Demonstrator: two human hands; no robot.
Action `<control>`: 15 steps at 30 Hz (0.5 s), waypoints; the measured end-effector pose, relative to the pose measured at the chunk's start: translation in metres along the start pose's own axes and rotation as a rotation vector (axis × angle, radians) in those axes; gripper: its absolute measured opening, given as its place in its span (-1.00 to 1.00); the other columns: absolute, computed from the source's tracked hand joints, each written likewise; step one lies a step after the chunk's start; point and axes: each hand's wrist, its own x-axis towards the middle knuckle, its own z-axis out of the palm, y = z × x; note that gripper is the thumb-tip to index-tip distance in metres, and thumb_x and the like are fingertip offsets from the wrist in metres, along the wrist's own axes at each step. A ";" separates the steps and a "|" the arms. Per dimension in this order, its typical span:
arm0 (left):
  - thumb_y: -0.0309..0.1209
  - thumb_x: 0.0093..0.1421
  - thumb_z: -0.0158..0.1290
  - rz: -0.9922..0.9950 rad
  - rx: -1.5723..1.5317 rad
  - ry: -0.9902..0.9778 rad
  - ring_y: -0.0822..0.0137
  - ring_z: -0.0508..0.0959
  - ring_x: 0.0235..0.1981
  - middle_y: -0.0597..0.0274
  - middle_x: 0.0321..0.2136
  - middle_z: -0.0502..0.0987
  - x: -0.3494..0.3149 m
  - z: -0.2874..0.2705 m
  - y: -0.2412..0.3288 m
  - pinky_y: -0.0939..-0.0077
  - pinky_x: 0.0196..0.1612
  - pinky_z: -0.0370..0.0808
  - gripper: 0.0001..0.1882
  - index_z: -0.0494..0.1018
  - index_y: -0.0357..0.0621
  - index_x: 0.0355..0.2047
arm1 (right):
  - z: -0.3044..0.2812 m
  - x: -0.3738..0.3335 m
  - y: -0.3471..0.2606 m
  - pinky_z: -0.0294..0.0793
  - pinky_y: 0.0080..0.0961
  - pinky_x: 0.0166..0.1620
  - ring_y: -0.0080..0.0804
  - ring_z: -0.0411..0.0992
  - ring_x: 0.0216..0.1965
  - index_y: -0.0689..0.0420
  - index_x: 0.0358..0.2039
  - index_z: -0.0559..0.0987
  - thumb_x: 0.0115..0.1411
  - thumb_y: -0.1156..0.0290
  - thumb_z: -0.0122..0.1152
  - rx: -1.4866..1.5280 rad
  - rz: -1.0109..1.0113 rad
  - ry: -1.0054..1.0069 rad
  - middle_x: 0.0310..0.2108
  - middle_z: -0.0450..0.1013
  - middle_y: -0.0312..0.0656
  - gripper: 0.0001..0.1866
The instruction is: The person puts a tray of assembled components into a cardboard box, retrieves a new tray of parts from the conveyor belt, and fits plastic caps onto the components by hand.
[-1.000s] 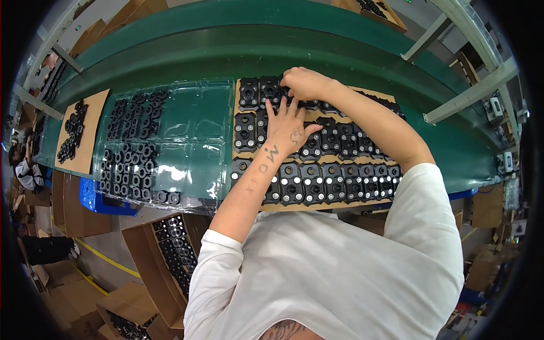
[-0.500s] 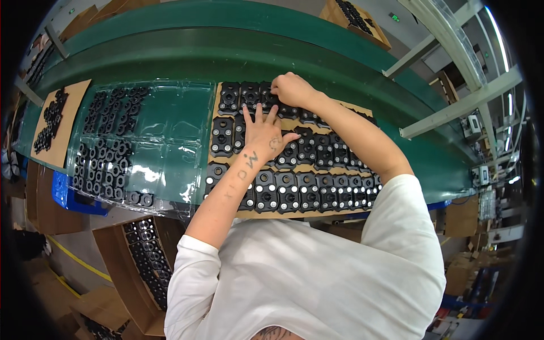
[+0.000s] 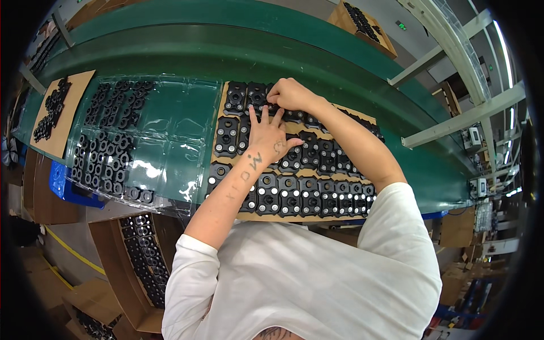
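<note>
Several black plastic parts with silver round studs lie in three rows on a brown cardboard sheet. My left hand rests palm down over the left part of the middle row, with its fingers spread and their tips reaching the back row. My right hand bends over the back row just beyond those fingertips. Its fingers are curled together and point down at a black part; whatever is between them is hidden.
Left of the sheet, clear plastic film lies on the green conveyor belt, with black rings under or on it. Further left lies another cardboard piece with black parts. An open carton of parts stands below. A metal frame rises at right.
My right hand has moved slightly left and nearer along the back row, its fingers now more tucked in. The left hand stays spread in about the same place. The whole view has shifted a little.
</note>
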 end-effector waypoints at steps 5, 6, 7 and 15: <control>0.33 0.36 -0.28 0.004 -0.018 0.001 -0.28 0.13 0.40 0.09 0.37 0.27 -0.004 0.002 -0.005 -0.55 0.34 -0.17 -0.16 0.57 -0.20 0.05 | 0.007 -0.007 0.014 0.53 -0.31 -0.27 -0.04 0.49 -0.50 0.25 -0.41 0.72 0.07 0.49 0.17 0.007 -0.007 0.226 -0.48 0.63 -0.10 -0.81; 0.33 0.36 -0.28 0.002 -0.026 0.005 -0.28 0.13 0.40 0.08 0.37 0.27 -0.005 0.003 -0.006 -0.56 0.34 -0.17 -0.16 0.57 -0.21 0.05 | 0.008 -0.008 0.016 0.53 -0.31 -0.27 -0.04 0.49 -0.50 0.25 -0.40 0.72 0.07 0.48 0.18 -0.032 0.031 0.226 -0.48 0.63 -0.11 -0.81; 0.33 0.36 -0.28 -0.001 -0.034 0.009 -0.28 0.13 0.40 0.08 0.37 0.27 -0.006 0.003 -0.006 -0.56 0.34 -0.17 -0.16 0.57 -0.21 0.05 | 0.009 -0.010 0.018 0.53 -0.31 -0.27 -0.03 0.49 -0.50 0.26 -0.39 0.72 0.08 0.48 0.18 -0.071 0.070 0.227 -0.47 0.62 -0.12 -0.81; 0.32 0.36 -0.28 0.018 -0.035 -0.010 -0.29 0.13 0.40 0.06 0.36 0.27 -0.001 0.003 -0.007 -0.56 0.34 -0.17 -0.16 0.57 -0.23 0.04 | -0.003 -0.022 0.010 0.54 -0.24 -0.29 0.02 0.52 -0.46 0.18 -0.36 0.74 0.05 0.35 0.26 0.110 -0.012 0.056 -0.50 0.61 -0.06 -0.79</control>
